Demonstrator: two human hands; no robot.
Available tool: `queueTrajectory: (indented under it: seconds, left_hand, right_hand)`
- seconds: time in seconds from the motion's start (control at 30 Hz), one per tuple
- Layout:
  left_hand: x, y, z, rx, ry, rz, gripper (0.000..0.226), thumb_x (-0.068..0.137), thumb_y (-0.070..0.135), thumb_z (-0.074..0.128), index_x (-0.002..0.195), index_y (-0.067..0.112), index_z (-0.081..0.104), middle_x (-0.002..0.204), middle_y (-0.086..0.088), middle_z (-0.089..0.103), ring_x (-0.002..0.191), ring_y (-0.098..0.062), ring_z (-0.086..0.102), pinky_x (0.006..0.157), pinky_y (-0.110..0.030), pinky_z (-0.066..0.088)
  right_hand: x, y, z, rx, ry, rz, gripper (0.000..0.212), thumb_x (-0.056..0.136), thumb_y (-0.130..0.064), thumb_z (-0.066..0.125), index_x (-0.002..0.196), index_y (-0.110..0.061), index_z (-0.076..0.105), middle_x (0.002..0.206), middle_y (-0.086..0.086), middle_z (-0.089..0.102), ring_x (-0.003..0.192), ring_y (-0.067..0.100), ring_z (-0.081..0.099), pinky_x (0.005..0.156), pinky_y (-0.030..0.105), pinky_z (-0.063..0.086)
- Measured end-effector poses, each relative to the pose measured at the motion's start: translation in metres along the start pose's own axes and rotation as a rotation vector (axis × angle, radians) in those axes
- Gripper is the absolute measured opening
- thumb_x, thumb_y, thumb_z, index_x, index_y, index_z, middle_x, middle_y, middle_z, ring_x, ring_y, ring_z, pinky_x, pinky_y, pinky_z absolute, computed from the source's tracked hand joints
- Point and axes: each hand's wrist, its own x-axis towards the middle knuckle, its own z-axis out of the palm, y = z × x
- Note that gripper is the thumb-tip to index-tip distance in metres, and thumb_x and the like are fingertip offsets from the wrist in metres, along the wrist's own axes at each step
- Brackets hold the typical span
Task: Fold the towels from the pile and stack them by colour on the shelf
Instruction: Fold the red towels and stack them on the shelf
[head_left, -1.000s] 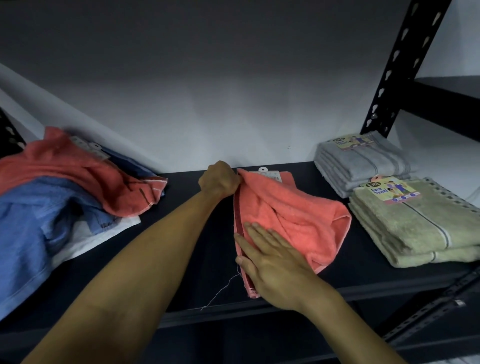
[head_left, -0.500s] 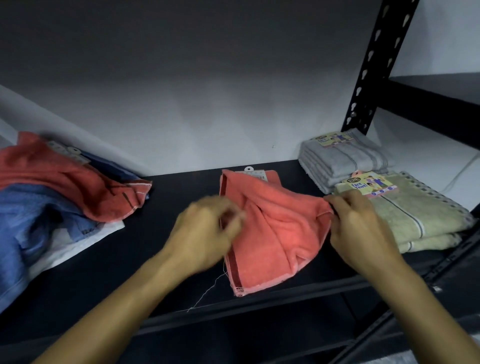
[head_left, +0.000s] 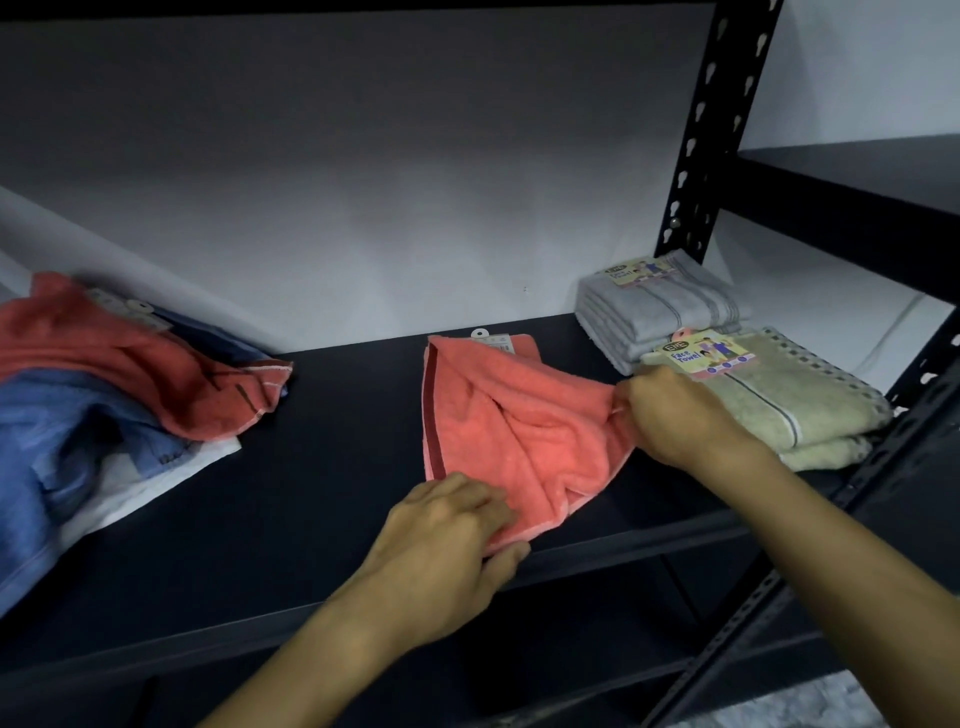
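Observation:
A coral towel (head_left: 514, 415) lies loosely folded in the middle of the dark shelf (head_left: 322, 467), its paper tag at the back edge. My left hand (head_left: 447, 540) pinches the towel's near corner at the shelf's front edge. My right hand (head_left: 675, 415) grips the towel's right edge, next to the green stack. At the left lies the unfolded pile (head_left: 104, 395): a coral towel on top, blue and white ones beneath.
A folded grey towel stack (head_left: 660, 312) sits at the back right, and a folded green towel stack (head_left: 795, 405) with a "Face Towel" label in front of it. A black perforated upright (head_left: 701, 130) rises behind them. Another shelf (head_left: 857, 176) extends to the right.
My left hand moved from the towel's back left corner down to its near corner. My right hand lifted off the towel's top and took hold of its right edge.

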Motion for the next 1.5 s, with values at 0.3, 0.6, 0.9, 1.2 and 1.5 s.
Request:
queueTrajectory:
  seconds: [0.3,0.6,0.9,1.2,1.5]
  left_hand:
    - [0.007,0.001,-0.011,-0.024,-0.073,0.006,0.039,0.094,0.053,0.043,0.115,0.031,0.067,0.109,0.015,0.065,0.104,-0.005,0.058,0.083,-0.023,0.049]
    - [-0.010,-0.023,-0.017,0.064,-0.030,-0.047,0.028,0.082,0.055,0.056,0.096,0.037,0.073,0.094,0.022,0.067,0.087,0.001,0.064,0.058,-0.018,0.052]
    - [-0.017,-0.024,-0.011,0.063,0.007,-0.071,0.032,0.086,0.053,0.052,0.101,0.034,0.073,0.099,0.019,0.068,0.092,-0.003,0.065,0.061,-0.021,0.053]
    - [-0.024,-0.021,-0.003,0.000,0.077,-0.079,0.040,0.090,0.053,0.041,0.101,0.035,0.075,0.103,0.021,0.068,0.096,0.001,0.064,0.071,-0.013,0.048]
    - [-0.025,-0.020,0.000,-0.002,0.107,-0.093,0.040,0.090,0.051,0.042,0.100,0.033,0.076,0.104,0.019,0.068,0.097,0.000,0.064,0.075,-0.013,0.043]
  right_hand:
    - [-0.023,0.003,-0.031,0.707,0.194,0.440,0.013,0.091,-0.004,0.046,0.097,-0.011,0.055,0.058,0.011,0.067,0.049,0.017,0.059,0.039,0.013,0.038]
    - [-0.035,-0.011,-0.003,0.614,0.145,0.413,0.011,0.093,-0.008,0.049,0.100,-0.003,0.055,0.077,0.020,0.069,0.065,0.035,0.067,0.055,0.034,0.052]
    - [-0.044,-0.007,0.021,-0.083,0.206,-0.182,0.030,0.059,0.001,0.080,0.082,-0.011,0.065,0.083,0.007,0.059,0.072,0.028,0.061,0.033,0.029,0.042]
    - [-0.055,-0.008,-0.003,0.587,0.416,0.128,0.012,0.100,-0.007,0.041,0.110,-0.011,0.045,0.080,0.010,0.059,0.065,0.035,0.058,0.054,0.041,0.046]
    - [-0.050,-0.012,0.012,0.595,0.408,0.236,0.023,0.091,-0.001,0.053,0.113,-0.007,0.055,0.097,0.012,0.062,0.079,0.033,0.062,0.074,0.041,0.052]
